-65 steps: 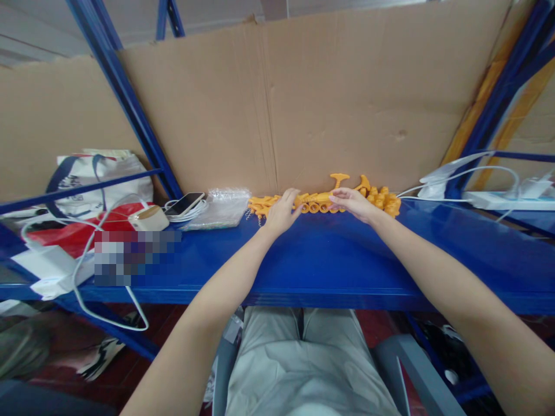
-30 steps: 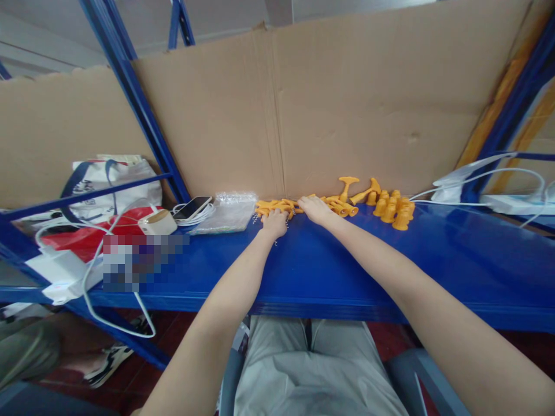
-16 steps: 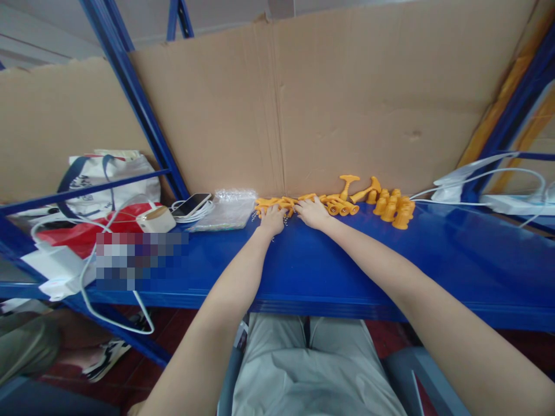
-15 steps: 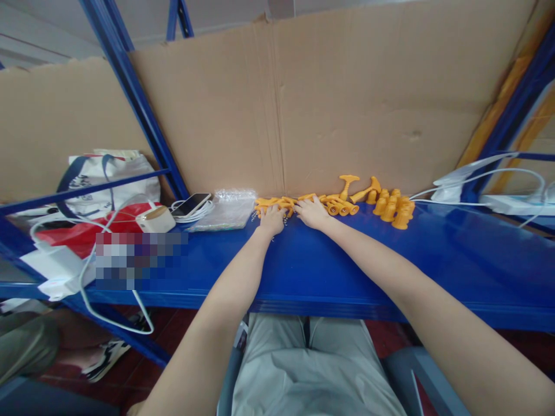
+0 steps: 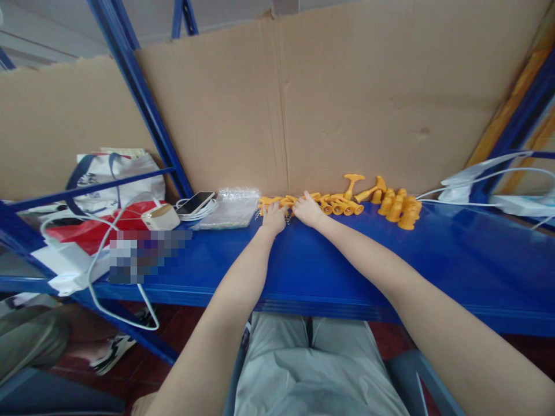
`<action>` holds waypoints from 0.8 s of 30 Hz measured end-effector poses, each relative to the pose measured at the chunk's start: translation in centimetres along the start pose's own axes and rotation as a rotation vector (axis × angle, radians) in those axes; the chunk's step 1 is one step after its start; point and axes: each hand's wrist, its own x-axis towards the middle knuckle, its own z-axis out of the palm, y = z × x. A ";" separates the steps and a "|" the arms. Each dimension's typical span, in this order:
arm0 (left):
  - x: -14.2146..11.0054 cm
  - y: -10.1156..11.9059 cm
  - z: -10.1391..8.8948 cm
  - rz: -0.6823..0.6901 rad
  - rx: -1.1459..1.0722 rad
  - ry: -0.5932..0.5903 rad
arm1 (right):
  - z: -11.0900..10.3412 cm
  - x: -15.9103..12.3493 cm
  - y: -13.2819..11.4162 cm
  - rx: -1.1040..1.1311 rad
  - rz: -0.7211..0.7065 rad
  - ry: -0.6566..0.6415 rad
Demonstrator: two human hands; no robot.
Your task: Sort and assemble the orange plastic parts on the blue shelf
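Note:
Along the back of the blue shelf lies a row of yellow T-shaped handles [image 5: 282, 200] with curly metal spirals, which look like corkscrew parts. My left hand [image 5: 274, 221] rests palm down at the left end of this pile, fingers stretched forward and apart. Just right of it, my right hand [image 5: 309, 211] is on the pile with its fingers bent in; what they hold, if anything, is hidden. Beside it lie several yellow corkscrews [image 5: 337, 207] with bell-shaped bases turned toward me. One yellow corkscrew [image 5: 353, 186] stands upright behind them, and another leans to its right.
Yellow bell-shaped bases [image 5: 394, 209] stand grouped at the right. Left of the pile are clear plastic bags [image 5: 229, 209], a phone [image 5: 197, 202] on a coiled white cable and a white charger [image 5: 161, 217]. Cardboard [image 5: 355, 104] closes the back. Someone's leg [image 5: 82, 335] shows at lower left.
My right hand has shifted slightly left on the pile and its fingers are more bent, uncovering more bell-shaped bases. My left hand stays nearly in place. The view has turned slightly.

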 end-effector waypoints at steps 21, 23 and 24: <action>1.6 -1.7 1.0 -0.017 -0.250 0.261 | -3.5 -0.8 2.7 0.074 0.037 0.141; 1.4 -1.2 0.5 0.015 -0.259 0.274 | -3.7 -1.8 3.2 0.093 0.060 0.164; 1.3 -0.9 0.3 0.042 -0.261 0.282 | -3.8 -2.3 3.5 0.103 0.071 0.179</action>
